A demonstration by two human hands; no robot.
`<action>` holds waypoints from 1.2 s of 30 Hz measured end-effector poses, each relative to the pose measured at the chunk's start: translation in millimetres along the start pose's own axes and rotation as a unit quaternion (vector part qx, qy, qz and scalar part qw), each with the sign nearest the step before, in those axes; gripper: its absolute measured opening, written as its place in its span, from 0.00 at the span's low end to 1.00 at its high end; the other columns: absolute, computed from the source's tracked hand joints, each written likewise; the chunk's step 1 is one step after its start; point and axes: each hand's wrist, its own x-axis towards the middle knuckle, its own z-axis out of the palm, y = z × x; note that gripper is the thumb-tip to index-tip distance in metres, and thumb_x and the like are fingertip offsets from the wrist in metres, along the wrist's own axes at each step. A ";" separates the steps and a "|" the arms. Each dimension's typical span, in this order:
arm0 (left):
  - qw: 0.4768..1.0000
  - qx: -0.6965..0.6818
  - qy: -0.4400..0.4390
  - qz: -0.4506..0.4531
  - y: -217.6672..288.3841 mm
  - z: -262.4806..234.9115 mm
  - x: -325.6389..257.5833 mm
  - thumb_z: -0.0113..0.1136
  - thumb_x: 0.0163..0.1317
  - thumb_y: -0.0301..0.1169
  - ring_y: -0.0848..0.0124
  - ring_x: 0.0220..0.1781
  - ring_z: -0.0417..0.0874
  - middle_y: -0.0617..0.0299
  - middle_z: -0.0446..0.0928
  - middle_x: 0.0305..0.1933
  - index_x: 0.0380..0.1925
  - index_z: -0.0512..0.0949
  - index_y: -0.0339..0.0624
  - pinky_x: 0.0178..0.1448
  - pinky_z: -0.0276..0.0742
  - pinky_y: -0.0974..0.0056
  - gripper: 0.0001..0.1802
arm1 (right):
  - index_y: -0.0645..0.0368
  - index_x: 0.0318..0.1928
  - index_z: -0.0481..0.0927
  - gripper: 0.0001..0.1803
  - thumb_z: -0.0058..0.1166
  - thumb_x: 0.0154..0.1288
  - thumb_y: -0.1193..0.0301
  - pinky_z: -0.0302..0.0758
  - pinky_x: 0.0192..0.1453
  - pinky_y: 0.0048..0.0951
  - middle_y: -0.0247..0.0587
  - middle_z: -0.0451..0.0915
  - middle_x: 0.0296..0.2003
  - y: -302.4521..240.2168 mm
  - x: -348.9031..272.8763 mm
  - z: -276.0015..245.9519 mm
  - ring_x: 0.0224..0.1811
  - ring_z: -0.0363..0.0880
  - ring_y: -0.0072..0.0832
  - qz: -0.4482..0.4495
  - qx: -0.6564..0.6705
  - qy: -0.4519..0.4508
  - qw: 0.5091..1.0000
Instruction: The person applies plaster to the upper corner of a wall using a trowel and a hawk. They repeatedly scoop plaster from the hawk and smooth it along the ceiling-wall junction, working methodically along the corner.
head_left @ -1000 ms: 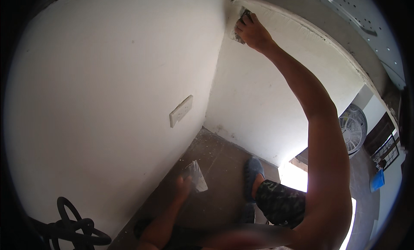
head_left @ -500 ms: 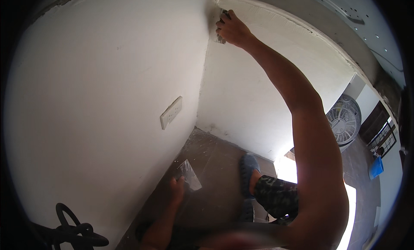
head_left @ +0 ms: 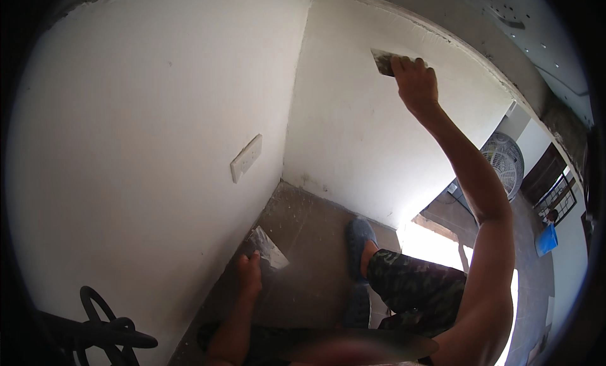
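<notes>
My right hand (head_left: 416, 82) is raised at the far wall, its fingers wrapped round a flat plastering trowel (head_left: 382, 62). The trowel's dark, smeared blade points left, close against the white wall (head_left: 353, 120); whether it touches cannot be told. Low on the left, my left hand (head_left: 250, 274) grips a putty knife (head_left: 269, 248), whose broad blade carries whitish filler and tilts to the right above the floor. The putty knife's handle is mostly hidden in the fist.
A socket plate (head_left: 246, 158) sits on the left wall (head_left: 139, 145). A black looped object (head_left: 107, 331) stands at lower left. My shoe (head_left: 360, 246) rests on the brown tiled floor (head_left: 309, 227). At right are a round fan (head_left: 505, 164) and a blue bucket (head_left: 546, 240).
My right hand has moved the trowel from the wall corner rightward and slightly down along the far wall, turning its blade leftward. My left hand with the putty knife has shifted slightly up and left.
</notes>
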 end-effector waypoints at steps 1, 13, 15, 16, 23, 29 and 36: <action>1.000 0.013 -0.006 0.004 0.3 2.5 0.5 0.61 0.66 0.33 0.73 0.40 0.76 0.59 0.80 0.37 0.38 0.77 0.31 0.46 0.75 0.62 0.13 | 0.52 0.49 0.77 0.15 0.58 0.60 0.71 0.80 0.35 0.31 0.32 0.80 0.41 -11.4 14.5 0.8 0.42 0.80 0.29 0.002 -0.003 0.042 0.999; 0.998 0.046 0.003 0.036 -8.7 -4.1 18.3 0.59 0.66 0.32 0.72 0.39 0.77 0.59 0.80 0.37 0.39 0.78 0.33 0.48 0.74 0.59 0.11 | 0.57 0.48 0.80 0.17 0.56 0.61 0.63 0.80 0.28 0.34 0.37 0.75 0.44 -95.9 163.2 40.6 0.46 0.72 0.30 0.073 -0.048 0.090 0.992; 0.995 0.093 -0.006 0.017 -12.3 -8.1 19.5 0.59 0.66 0.31 0.73 0.38 0.77 0.61 0.80 0.37 0.39 0.78 0.35 0.47 0.74 0.60 0.09 | 0.57 0.48 0.81 0.17 0.56 0.62 0.63 0.79 0.28 0.34 0.36 0.75 0.46 -105.9 148.1 45.8 0.47 0.71 0.30 0.042 -0.055 0.111 0.991; 0.995 0.094 -0.013 0.019 -14.1 -8.0 19.6 0.60 0.65 0.31 0.73 0.38 0.76 0.62 0.79 0.36 0.37 0.78 0.36 0.46 0.74 0.60 0.09 | 0.57 0.48 0.81 0.17 0.56 0.62 0.64 0.79 0.29 0.32 0.36 0.75 0.47 -110.3 137.9 47.3 0.47 0.71 0.30 0.022 -0.044 0.122 0.991; 0.999 -0.009 -0.025 0.033 -17.7 1.5 14.2 0.61 0.65 0.31 0.77 0.35 0.73 0.65 0.75 0.30 0.32 0.75 0.38 0.41 0.72 0.62 0.08 | 0.52 0.55 0.80 0.20 0.59 0.62 0.63 0.69 0.60 0.43 0.36 0.78 0.48 -126.1 84.1 25.5 0.53 0.73 0.33 -0.176 0.018 -0.064 0.982; 0.998 0.001 -0.037 0.047 -24.6 6.3 19.3 0.60 0.63 0.33 0.75 0.36 0.74 0.60 0.78 0.33 0.35 0.76 0.33 0.42 0.75 0.59 0.12 | 0.41 0.56 0.81 0.20 0.60 0.62 0.66 0.61 0.71 0.56 0.26 0.76 0.58 -92.3 135.4 28.2 0.65 0.67 0.34 -0.170 0.007 0.124 0.977; 0.999 0.032 -0.017 -0.020 -36.3 7.3 30.3 0.60 0.63 0.33 0.73 0.39 0.77 0.56 0.81 0.37 0.36 0.77 0.32 0.44 0.76 0.58 0.13 | 0.42 0.52 0.82 0.18 0.61 0.60 0.68 0.64 0.66 0.51 0.24 0.78 0.53 -79.2 168.0 47.1 0.61 0.69 0.32 -0.197 0.011 0.120 0.973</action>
